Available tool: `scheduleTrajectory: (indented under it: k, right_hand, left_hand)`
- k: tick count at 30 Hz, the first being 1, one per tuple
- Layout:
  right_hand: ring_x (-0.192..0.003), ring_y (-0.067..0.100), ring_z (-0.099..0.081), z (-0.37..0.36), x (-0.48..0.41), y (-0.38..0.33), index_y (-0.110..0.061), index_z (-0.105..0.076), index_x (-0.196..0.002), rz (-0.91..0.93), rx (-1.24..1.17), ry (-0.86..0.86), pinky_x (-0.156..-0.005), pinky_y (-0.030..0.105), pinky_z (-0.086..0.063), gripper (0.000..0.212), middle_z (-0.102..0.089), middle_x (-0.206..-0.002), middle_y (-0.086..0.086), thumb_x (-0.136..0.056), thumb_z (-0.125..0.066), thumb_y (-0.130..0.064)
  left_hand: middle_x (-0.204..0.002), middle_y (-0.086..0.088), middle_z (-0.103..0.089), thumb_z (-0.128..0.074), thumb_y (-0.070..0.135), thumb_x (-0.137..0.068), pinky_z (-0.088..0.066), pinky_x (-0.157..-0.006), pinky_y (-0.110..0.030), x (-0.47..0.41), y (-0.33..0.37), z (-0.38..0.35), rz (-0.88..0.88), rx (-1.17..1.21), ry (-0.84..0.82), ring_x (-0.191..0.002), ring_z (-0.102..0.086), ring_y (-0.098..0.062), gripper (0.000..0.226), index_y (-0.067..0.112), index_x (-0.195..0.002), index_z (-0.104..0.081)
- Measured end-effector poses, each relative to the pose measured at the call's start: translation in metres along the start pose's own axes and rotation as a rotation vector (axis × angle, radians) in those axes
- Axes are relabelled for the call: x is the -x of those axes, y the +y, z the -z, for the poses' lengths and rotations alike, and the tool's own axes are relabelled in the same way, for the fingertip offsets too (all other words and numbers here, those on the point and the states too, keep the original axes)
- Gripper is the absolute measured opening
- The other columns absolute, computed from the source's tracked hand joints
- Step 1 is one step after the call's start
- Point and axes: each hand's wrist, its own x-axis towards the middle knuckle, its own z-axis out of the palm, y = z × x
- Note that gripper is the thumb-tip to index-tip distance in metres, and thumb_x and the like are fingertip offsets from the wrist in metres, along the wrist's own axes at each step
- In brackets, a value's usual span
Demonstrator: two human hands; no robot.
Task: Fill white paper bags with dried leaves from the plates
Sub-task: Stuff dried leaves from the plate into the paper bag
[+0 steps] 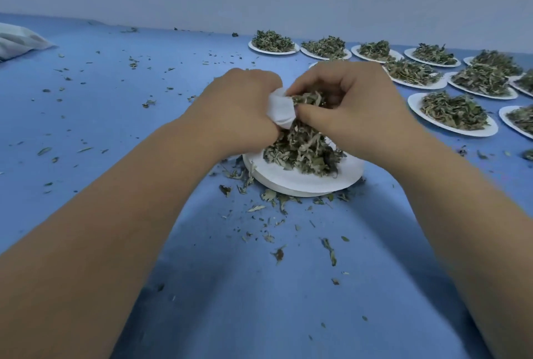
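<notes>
My left hand grips a small white paper bag just above the near white plate. My right hand holds a clump of dried leaves at the bag's mouth, thumb against the bag. A loose pile of dried green leaves lies on the plate beneath both hands. Most of the bag is hidden inside my left fist.
Several white plates heaped with dried leaves stand in rows at the right and back right on the blue cloth. Leaf crumbs litter the cloth around the near plate. A pale bag lies at the far left by the wall.
</notes>
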Motion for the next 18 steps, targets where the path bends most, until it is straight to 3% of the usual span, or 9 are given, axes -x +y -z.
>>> scheduleTrajectory:
  k: [3,5,8,12,15,18]
  right_hand:
    - [-0.047,0.005,-0.043,-0.003,-0.002,0.003,-0.024,-0.06,-0.088,-0.037,-0.063,0.082,-0.053,0.023,-0.041,0.022,-0.074,-0.076,-0.012,-0.078,-0.076,-0.014]
    - [-0.053,0.012,-0.055,-0.002,-0.002,0.005,-0.018,-0.068,-0.083,-0.055,-0.118,0.12,-0.054,0.032,-0.047,0.014,-0.074,-0.072,-0.005,-0.078,-0.08,-0.017]
    - [-0.064,0.012,-0.064,-0.002,0.002,0.005,-0.017,-0.08,-0.086,-0.097,-0.141,0.068,-0.064,0.032,-0.052,0.012,-0.076,-0.077,0.003,-0.08,-0.086,-0.026]
    - [-0.089,0.014,-0.075,0.002,0.005,0.005,-0.022,-0.082,-0.094,-0.13,-0.168,-0.078,-0.087,0.04,-0.061,0.007,-0.079,-0.091,-0.005,-0.088,-0.08,-0.019]
    - [-0.087,0.001,-0.072,0.003,0.005,0.005,-0.031,-0.08,-0.092,-0.125,-0.117,-0.08,-0.087,0.028,-0.06,0.015,-0.078,-0.094,-0.012,-0.088,-0.079,-0.017]
    - [-0.073,-0.001,-0.069,-0.001,0.004,0.0,-0.032,-0.081,-0.091,-0.132,-0.077,-0.042,-0.07,0.017,-0.054,0.015,-0.077,-0.082,-0.013,-0.085,-0.081,-0.018]
  left_hand:
    - [-0.071,0.003,-0.052,-0.065,0.022,-0.076,-0.033,-0.053,-0.03,-0.006,0.001,-0.009,-0.029,0.021,0.044,-0.064,-0.049,-0.015,0.02,0.025,-0.075,-0.046]
    - [-0.066,0.004,-0.046,-0.063,0.025,-0.076,-0.027,-0.052,-0.03,-0.007,-0.001,-0.015,-0.047,0.054,0.084,-0.058,-0.042,-0.014,0.025,0.024,-0.069,-0.039]
    - [-0.062,0.003,-0.042,-0.061,0.026,-0.08,-0.023,-0.051,-0.029,-0.006,-0.006,-0.022,-0.001,0.074,0.085,-0.055,-0.037,-0.015,0.027,0.024,-0.067,-0.037]
    - [-0.063,0.002,-0.047,-0.055,0.036,-0.071,-0.025,-0.049,-0.03,-0.001,-0.01,-0.022,0.037,0.108,0.149,-0.055,-0.04,-0.013,0.019,0.02,-0.069,-0.045]
    - [-0.065,0.0,-0.05,-0.053,0.041,-0.066,-0.028,-0.049,-0.03,0.0,-0.012,-0.018,0.041,0.128,0.182,-0.056,-0.043,-0.014,0.024,0.018,-0.072,-0.05]
    - [-0.065,0.002,-0.051,-0.057,0.038,-0.072,-0.03,-0.05,-0.03,0.003,-0.012,-0.02,0.01,0.094,0.125,-0.058,-0.046,-0.014,0.018,0.022,-0.071,-0.048]
